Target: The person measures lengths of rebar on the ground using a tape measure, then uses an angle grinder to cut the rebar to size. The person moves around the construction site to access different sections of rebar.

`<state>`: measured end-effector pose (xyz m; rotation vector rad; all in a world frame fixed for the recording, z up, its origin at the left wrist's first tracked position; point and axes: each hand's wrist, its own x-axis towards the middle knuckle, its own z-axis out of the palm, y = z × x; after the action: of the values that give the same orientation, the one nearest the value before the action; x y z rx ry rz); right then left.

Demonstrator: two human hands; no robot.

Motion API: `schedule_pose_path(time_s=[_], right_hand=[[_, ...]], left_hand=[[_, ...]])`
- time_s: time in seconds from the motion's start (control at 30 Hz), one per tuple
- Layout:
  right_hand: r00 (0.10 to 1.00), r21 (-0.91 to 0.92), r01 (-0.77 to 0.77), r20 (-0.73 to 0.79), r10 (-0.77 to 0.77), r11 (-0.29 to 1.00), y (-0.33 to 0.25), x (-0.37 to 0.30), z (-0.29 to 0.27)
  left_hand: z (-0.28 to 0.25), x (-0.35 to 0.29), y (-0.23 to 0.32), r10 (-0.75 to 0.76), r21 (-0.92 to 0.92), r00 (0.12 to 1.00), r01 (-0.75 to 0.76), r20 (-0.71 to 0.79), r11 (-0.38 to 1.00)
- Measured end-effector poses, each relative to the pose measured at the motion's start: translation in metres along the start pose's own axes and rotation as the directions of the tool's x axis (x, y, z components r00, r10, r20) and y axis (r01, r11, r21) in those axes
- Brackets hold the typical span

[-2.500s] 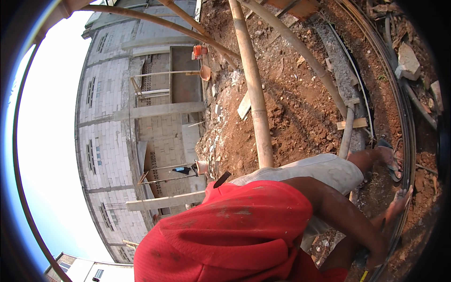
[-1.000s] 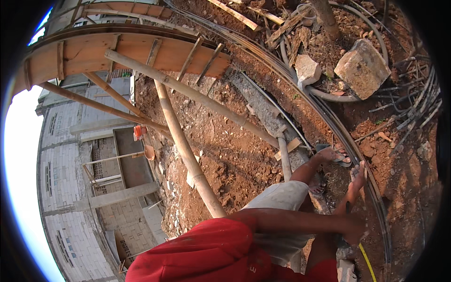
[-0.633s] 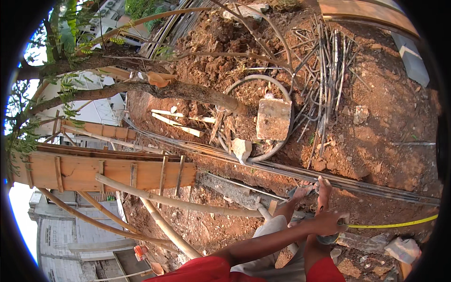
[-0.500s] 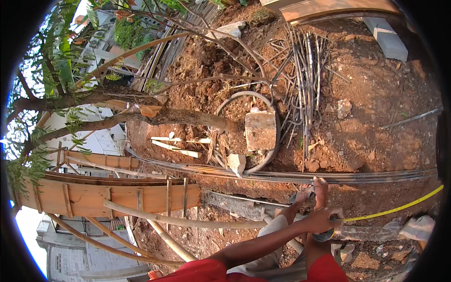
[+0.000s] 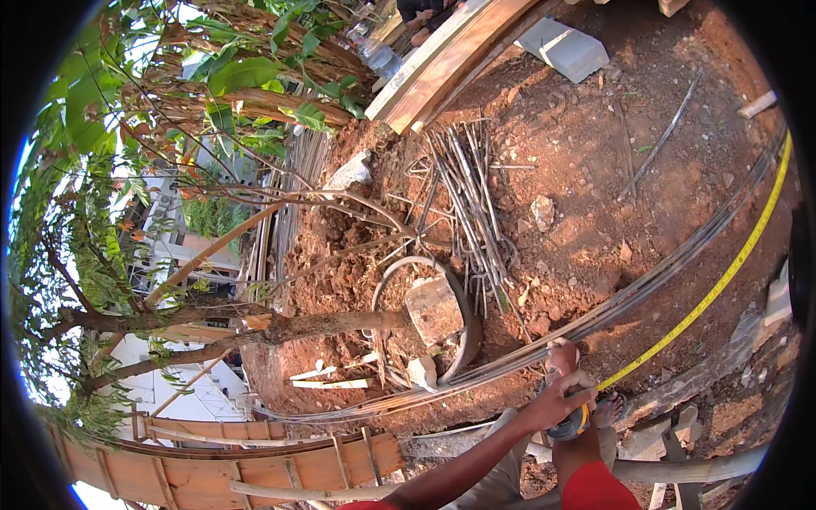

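Note:
My left hand [image 5: 561, 403] is closed round a tape measure [image 5: 571, 425] with a dark and yellow case. Its yellow blade [image 5: 704, 304] runs out in a curve toward the upper right, beside a bundle of long thin steel rods [image 5: 629, 291]. Just beyond the left hand, my right hand [image 5: 562, 357] is at the near edge of the rods with its fingers drawn together. What its fingers hold, if anything, is too small to make out. My left hand partly hides the right forearm. A sandalled foot [image 5: 609, 410] shows beside the tape case.
A concrete block [image 5: 434, 309] lies by a ring-shaped hoop [image 5: 467, 350] at the tree trunk [image 5: 340, 326]. Bent bars [image 5: 473, 208] are piled beyond. Wooden formwork [image 5: 221, 476] stands lower left; timber boards [image 5: 459, 59] and part of another person [image 5: 421, 15] are at the top.
The view has turned, so the rods and tape blade now slant up to the right. More blade shows. My left hand still grips the tape measure, and my right hand remains at the rods.

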<state>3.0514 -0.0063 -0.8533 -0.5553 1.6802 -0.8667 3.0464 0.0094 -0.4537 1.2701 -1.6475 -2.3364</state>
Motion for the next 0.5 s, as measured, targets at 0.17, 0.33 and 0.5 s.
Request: schedule_pose_path(time_s=[0.17,0.33,0.5], right_hand=[[0.984,0.534,-0.162,0.147,0.097,0.83,-0.011,-0.011,-0.009],[0.992,0.554,-0.121,0.037,0.12,0.824,-0.012,-0.013,-0.01],[0.992,0.556,-0.093,-0.015,0.122,0.826,-0.013,-0.017,0.003]], left_hand=[[0.002,-0.002,0.006,-0.042,-0.015,0.999,0.042,0.006,0.999],[0.007,-0.001,0.002,0.017,-0.072,0.998,-0.012,0.056,0.997],[0.003,-0.002,0.0,-0.007,-0.104,0.999,0.011,0.042,0.995]])
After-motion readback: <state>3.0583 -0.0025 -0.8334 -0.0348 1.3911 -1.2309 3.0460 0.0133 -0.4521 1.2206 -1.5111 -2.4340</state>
